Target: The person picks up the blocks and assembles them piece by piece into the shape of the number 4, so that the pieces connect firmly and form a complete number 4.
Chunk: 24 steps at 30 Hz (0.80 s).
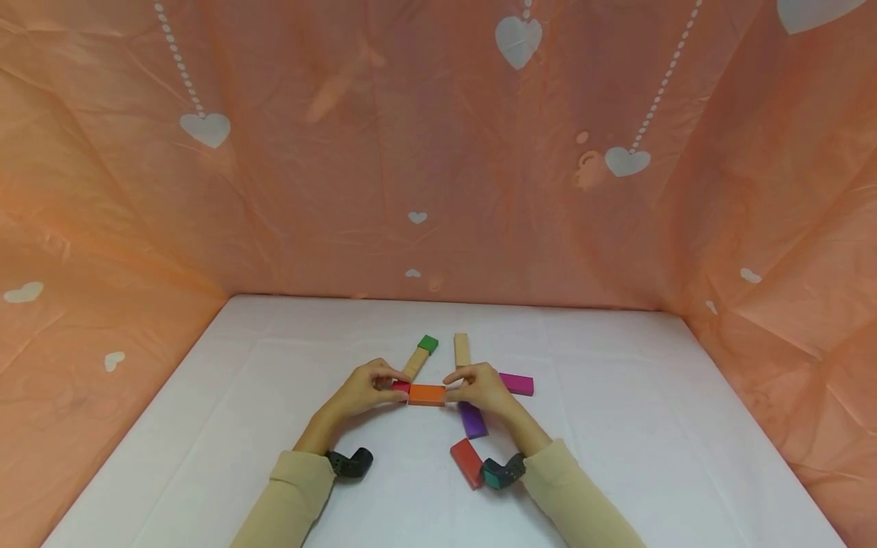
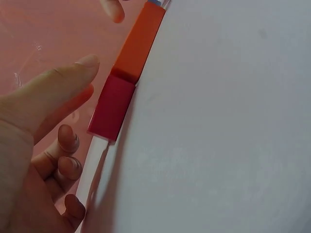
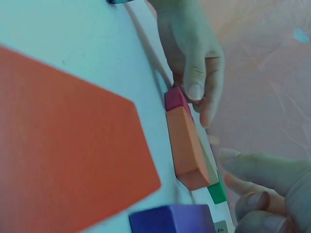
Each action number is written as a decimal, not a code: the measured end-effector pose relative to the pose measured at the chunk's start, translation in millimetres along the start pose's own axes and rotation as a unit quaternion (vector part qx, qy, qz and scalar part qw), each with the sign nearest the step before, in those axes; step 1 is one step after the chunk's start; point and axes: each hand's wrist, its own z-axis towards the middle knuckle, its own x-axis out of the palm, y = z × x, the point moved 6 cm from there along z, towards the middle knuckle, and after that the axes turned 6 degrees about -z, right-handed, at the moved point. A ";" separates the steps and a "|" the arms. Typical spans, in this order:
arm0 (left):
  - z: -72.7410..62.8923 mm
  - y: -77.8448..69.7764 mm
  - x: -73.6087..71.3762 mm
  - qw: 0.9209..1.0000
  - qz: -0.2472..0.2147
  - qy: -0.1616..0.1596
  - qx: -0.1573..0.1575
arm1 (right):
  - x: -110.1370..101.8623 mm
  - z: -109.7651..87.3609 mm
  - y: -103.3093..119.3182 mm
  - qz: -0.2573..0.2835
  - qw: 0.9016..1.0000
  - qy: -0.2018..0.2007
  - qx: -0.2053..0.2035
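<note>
An orange block (image 1: 427, 395) lies end to end with a crimson block (image 2: 112, 108) on the white table. My left hand (image 1: 366, 387) is at the crimson block, its thumb (image 2: 73, 73) and index finger extended beside it, not closed around it. At the other end, my right hand (image 1: 478, 387) hovers by the orange block's right end; its thumb and index finger are spread, with a gap to the block in the right wrist view. A plain wood block (image 1: 416, 364) topped by a green block (image 1: 428, 344) lies behind them.
Another plain wood block (image 1: 462, 348) lies behind my right hand, with a magenta block (image 1: 517, 384) to its right. A purple block (image 1: 473, 420) and a red block (image 1: 467, 463) lie nearer me. An orange curtain (image 1: 438, 152) borders the table.
</note>
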 end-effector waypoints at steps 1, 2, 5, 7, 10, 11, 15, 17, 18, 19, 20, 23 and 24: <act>0.2 -0.4 0.5 1.000 0.003 -0.002 0.001 | -1.3 -1.1 -0.4 0.004 1.000 0.002 -0.003; 0.3 -0.7 1.0 1.000 0.003 -0.005 0.000 | -2.8 -2.2 -0.8 0.005 1.000 0.004 -0.004; 0.3 -1.5 2.4 1.000 -0.003 -0.011 0.004 | -7.2 -5.3 -2.6 0.010 1.000 0.003 -0.007; 0.3 -1.8 3.4 1.000 -0.008 -0.013 0.007 | -11.0 -8.9 0.3 0.013 1.000 -0.003 -0.010; 0.5 -1.3 4.7 1.000 -0.010 -0.015 0.003 | -14.5 -10.2 -4.2 0.024 1.000 -0.016 -0.010; 0.5 -1.0 5.0 1.000 -0.008 -0.016 0.001 | -15.7 -10.8 -5.5 0.029 0.999 -0.021 -0.013; 0.7 -0.5 6.2 1.000 0.000 -0.014 -0.001 | -20.4 -11.3 -13.5 0.054 0.997 -0.039 -0.035; 0.8 -0.6 6.8 1.000 0.003 -0.012 0.005 | -23.7 -12.4 -14.3 0.060 0.996 -0.047 -0.042; 0.9 -0.7 7.2 1.000 0.005 -0.011 0.007 | -25.0 -12.3 -15.5 0.059 0.996 -0.050 -0.038; 1.0 -0.6 7.5 1.000 0.006 -0.010 0.008 | -26.1 -12.1 -16.6 0.058 0.996 -0.051 -0.034; 1.0 -0.4 7.7 1.000 0.005 -0.010 0.007 | -27.0 -11.6 -17.9 0.055 0.997 -0.053 -0.027; 1.0 0.6 8.2 1.000 0.004 -0.010 0.004 | -29.0 -9.4 -23.4 0.046 0.997 -0.060 0.001; 0.9 1.0 8.4 1.000 0.004 -0.010 0.002 | -29.7 -8.8 -24.8 0.037 0.997 -0.062 0.006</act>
